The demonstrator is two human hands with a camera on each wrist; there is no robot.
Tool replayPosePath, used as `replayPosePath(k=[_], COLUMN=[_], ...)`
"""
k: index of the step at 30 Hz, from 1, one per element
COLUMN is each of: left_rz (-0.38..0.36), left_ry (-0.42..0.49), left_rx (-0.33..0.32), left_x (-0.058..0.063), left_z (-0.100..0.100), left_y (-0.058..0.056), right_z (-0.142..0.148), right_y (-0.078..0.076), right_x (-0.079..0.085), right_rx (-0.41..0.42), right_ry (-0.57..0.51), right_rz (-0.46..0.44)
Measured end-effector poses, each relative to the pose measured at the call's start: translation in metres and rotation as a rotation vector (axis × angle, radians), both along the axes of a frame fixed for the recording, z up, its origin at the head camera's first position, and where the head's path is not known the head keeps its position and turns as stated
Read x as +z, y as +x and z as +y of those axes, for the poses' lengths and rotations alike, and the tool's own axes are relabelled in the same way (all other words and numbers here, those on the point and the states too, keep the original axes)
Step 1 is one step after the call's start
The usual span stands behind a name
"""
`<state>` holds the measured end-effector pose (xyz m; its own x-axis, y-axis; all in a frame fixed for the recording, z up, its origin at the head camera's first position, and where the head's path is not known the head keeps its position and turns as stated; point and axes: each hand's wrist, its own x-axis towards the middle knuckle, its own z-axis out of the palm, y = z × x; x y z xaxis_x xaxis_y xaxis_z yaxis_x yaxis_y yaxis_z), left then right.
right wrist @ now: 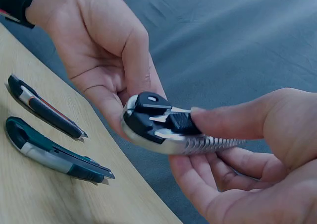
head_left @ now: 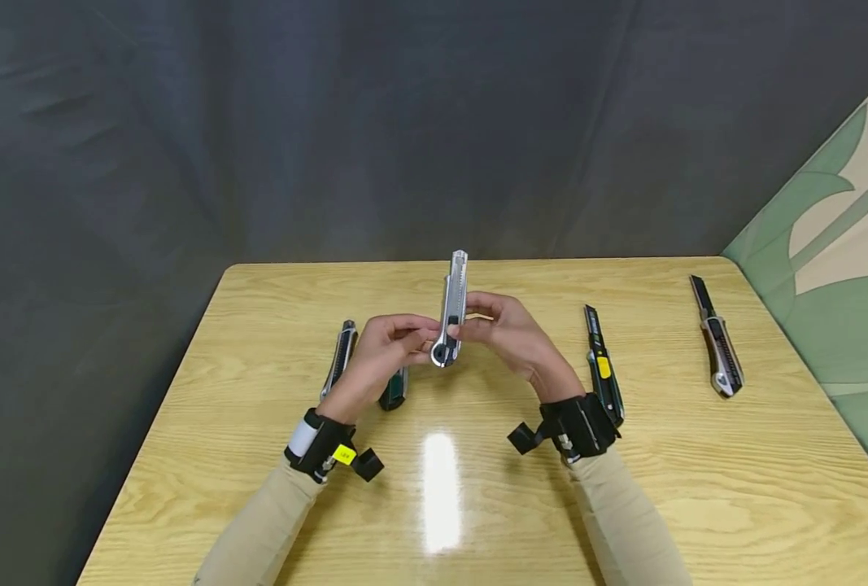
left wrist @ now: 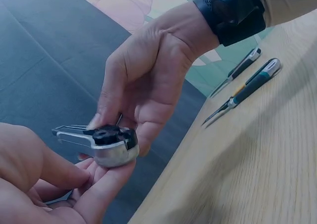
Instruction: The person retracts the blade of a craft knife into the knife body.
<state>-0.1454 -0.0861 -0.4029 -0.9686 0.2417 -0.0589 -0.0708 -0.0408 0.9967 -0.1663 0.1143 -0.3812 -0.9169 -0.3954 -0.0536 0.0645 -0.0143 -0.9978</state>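
Observation:
A silver utility knife with a black slider (head_left: 454, 297) is held up over the table between both hands. My right hand (head_left: 510, 332) grips it, thumb on the slider, fingers underneath and along the side. The fingers of my left hand (head_left: 388, 346) reach its rounded lower end; the left wrist view shows one lying straight under that end (left wrist: 116, 154), with the thumb apart from it. A silver-and-black cutter (head_left: 342, 354) and a dark green cutter (head_left: 394, 391) lie beside the left hand, partly hidden by it.
Right of the right hand lies a black cutter with a yellow slider (head_left: 604, 366). Farther right lies a black-and-silver cutter (head_left: 719, 350). The wooden table (head_left: 697, 505) ends at a dark curtain (head_left: 434, 122) behind and a leaf-patterned panel (head_left: 865, 325) on the right.

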Motion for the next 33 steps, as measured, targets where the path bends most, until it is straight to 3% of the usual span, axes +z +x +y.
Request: replayPosePath(k=[10,16,27,33], left_rz=[-0.058,-0.028,-0.023,-0.063], left_ry=[0.042,0.006,0.056,0.062], left_rx=[-0.032,-0.072,-0.128,-0.145], left_x=[-0.006,-0.009,-0.012,-0.013], left_z=[0.001,0.001,0.001,0.0], left_y=[0.003,0.005,0.008,0.01], right_z=[0.001,0.002,0.002,0.002], right_y=[-0.001,-0.001,-0.003,-0.004], right_x=[-0.005,-0.006,-0.01,-0.014], right_rx=[-0.011,-0.012,-0.018,-0.024], right_ry=[0.036,0.038,0.081,0.084], right_rz=[0.001,-0.014,-0.017,-0.026])
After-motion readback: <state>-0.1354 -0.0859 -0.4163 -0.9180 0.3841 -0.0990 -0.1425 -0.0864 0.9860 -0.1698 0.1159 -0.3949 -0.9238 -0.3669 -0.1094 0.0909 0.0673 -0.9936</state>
